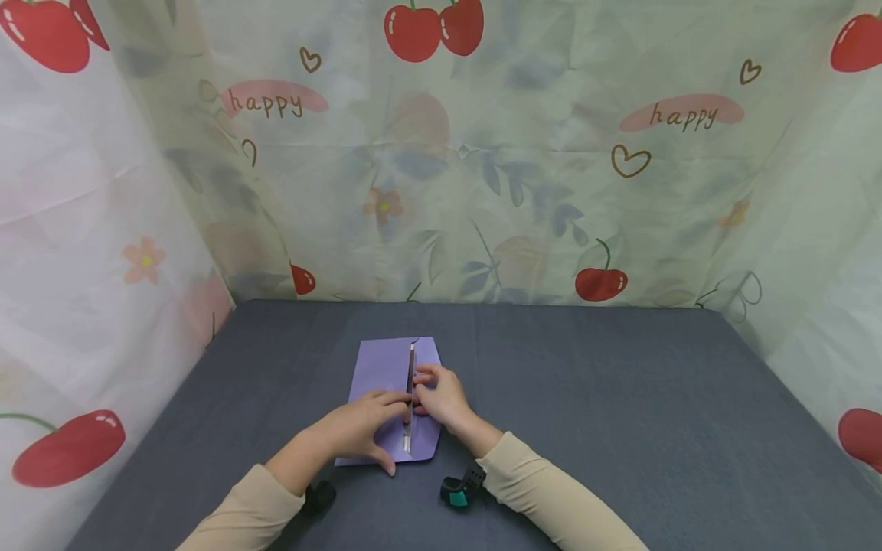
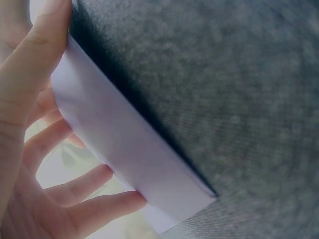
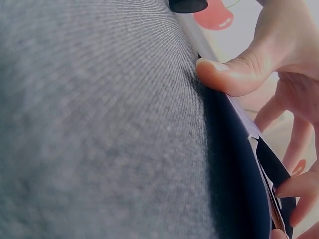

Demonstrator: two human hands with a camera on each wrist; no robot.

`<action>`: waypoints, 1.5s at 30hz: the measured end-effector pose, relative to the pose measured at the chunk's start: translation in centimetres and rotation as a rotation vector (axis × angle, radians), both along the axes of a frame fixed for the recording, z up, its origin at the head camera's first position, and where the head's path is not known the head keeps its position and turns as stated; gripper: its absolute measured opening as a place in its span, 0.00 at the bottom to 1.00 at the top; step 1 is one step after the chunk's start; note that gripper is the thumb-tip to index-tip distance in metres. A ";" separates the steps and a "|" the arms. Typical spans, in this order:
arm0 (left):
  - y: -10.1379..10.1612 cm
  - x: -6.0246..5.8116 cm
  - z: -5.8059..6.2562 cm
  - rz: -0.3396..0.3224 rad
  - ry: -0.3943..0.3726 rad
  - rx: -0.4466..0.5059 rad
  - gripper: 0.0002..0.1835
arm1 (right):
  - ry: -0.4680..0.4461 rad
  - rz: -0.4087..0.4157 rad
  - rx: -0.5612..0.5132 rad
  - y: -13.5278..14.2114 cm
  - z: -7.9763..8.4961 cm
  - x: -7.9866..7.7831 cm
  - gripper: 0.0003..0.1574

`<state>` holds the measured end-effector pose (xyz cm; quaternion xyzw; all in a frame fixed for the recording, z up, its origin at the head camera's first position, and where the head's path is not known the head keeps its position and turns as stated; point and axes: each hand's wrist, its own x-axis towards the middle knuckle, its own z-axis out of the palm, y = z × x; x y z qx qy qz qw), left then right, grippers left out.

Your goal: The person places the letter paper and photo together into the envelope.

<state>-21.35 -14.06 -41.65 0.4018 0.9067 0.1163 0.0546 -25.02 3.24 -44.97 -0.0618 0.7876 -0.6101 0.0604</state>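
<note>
A flat purple folder with cut corners on its right-hand flap lies on the table. Down its length runs a narrow gap, showing dark and whitish layers inside. My left hand rests across the cover, fingertips at the gap and thumb at the near edge; in the left wrist view its fingers reach fairly straight onto the pale purple surface. From the other side, my right hand holds the flap at the gap with curled fingers. The right wrist view shows its thumb along the folder's outer edge.
A dark grey cloth covers the table. Black wrist devices sit beneath both forearms. A printed curtain with cherries and "happy" lettering stands behind the table and along both sides.
</note>
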 end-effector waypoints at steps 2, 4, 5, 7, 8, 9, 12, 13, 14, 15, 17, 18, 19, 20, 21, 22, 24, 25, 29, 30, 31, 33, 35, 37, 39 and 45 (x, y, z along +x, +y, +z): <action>0.0 0.0 0.0 -0.002 -0.001 0.001 0.31 | 0.000 -0.001 -0.002 -0.1 0.0 0.0 0.25; 0.0 0.0 0.0 -0.006 0.000 0.002 0.31 | -0.001 -0.002 -0.005 -0.1 0.0 0.1 0.25; 0.0 0.0 0.0 -0.008 0.001 0.003 0.31 | -0.003 -0.003 -0.005 -0.1 0.0 0.1 0.25; 0.0 0.0 0.0 -0.009 0.001 0.005 0.31 | -0.005 -0.001 -0.002 -0.1 0.1 0.1 0.25; 0.0 0.0 0.0 -0.009 0.001 0.005 0.31 | -0.006 -0.001 -0.001 -0.1 0.1 0.2 0.25; 0.0 0.0 0.0 -0.009 0.001 0.004 0.31 | -0.009 0.001 0.002 -0.1 0.2 0.2 0.25; 0.0 0.0 0.0 -0.005 -0.006 0.002 0.31 | -0.014 0.004 0.010 -0.2 0.2 0.2 0.26; 0.0 -0.1 -0.1 -0.003 -0.008 0.001 0.31 | -0.017 0.004 0.009 -0.2 0.2 0.2 0.26; 0.0 -0.1 -0.1 -0.002 -0.011 0.000 0.31 | -0.019 0.005 0.006 -0.2 0.2 0.2 0.26; 0.0 -0.1 -0.1 -0.001 -0.012 -0.001 0.31 | -0.023 0.005 0.004 -0.2 0.2 0.1 0.26; 0.0 -0.1 -0.1 -0.002 -0.013 0.002 0.31 | -0.016 0.011 -0.005 -0.1 0.2 0.1 0.26; 0.0 -0.1 -0.1 -0.005 -0.013 0.005 0.31 | -0.012 0.014 -0.007 -0.1 0.2 0.1 0.26; 0.0 -0.1 -0.1 -0.004 -0.016 0.006 0.31 | -0.011 0.016 -0.009 -0.1 0.2 0.1 0.26; 0.0 -0.1 -0.1 -0.005 -0.018 0.008 0.31 | 0.012 0.025 -0.013 0.0 0.1 0.2 0.25; 0.0 -0.1 -0.1 -0.005 -0.020 0.010 0.31 | 0.017 0.028 -0.015 0.0 0.1 0.2 0.25; 0.0 -0.1 -0.1 -0.004 -0.023 0.011 0.31 | 0.021 0.032 -0.016 0.0 0.1 0.2 0.25; 0.0 -0.1 -0.1 -0.004 -0.021 0.012 0.31 | 0.013 0.032 -0.017 0.0 0.1 0.2 0.25; 0.0 -0.1 -0.1 -0.002 -0.024 0.009 0.31 | 0.007 0.030 -0.015 0.0 0.1 0.2 0.25; 0.0 -0.1 -0.1 -0.004 -0.016 0.005 0.31 | -0.033 0.020 -0.001 -0.2 0.2 0.2 0.25; 0.0 -0.1 -0.1 -0.002 -0.017 0.002 0.31 | -0.038 0.018 0.001 -0.2 0.2 0.2 0.25; 0.0 -0.1 -0.1 0.000 -0.016 0.000 0.31 | -0.036 0.020 0.004 -0.3 0.2 0.2 0.25; 0.0 -0.2 -0.1 0.001 -0.012 -0.002 0.32 | -0.034 0.024 0.005 -0.3 0.2 0.2 0.26; 0.0 -0.1 -0.1 0.002 -0.007 -0.001 0.32 | -0.030 0.026 0.006 -0.3 0.2 0.2 0.26; 0.0 -0.1 -0.1 0.001 -0.008 0.003 0.32 | -0.025 0.029 0.005 -0.3 0.2 0.3 0.25; 0.0 -0.1 -0.1 -0.002 -0.006 0.006 0.32 | -0.023 0.029 0.003 -0.3 0.1 0.3 0.25; 0.0 -0.2 -0.2 -0.015 0.003 0.011 0.32 | -0.021 0.034 -0.010 -0.3 0.1 0.4 0.26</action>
